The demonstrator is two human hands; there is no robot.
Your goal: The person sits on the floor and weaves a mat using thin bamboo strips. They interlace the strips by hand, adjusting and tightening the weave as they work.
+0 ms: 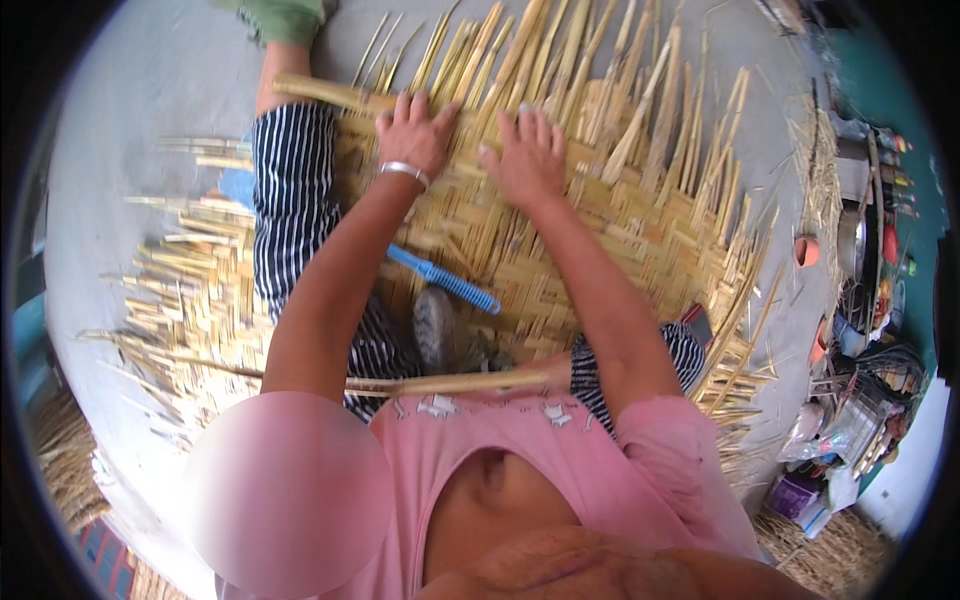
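A mat woven from flat, straw-coloured reed strips lies under and around me, its unwoven ends fanning out at the far edge. My left hand, with a silver bangle on its wrist, rests on the far part of the weave with its fingers spread. Close to its fingertips is a thicker reed strip, running crosswise to the left over my leg. Right of it, my right hand lies on the strips, fingers apart. Neither hand grips anything that I can see.
Between my arms lies a blue tool with a ridged handle, beside a grey rounded object. Another long reed strip crosses my lap. A small dark red item sits by my right knee. Pots and household goods line the right wall.
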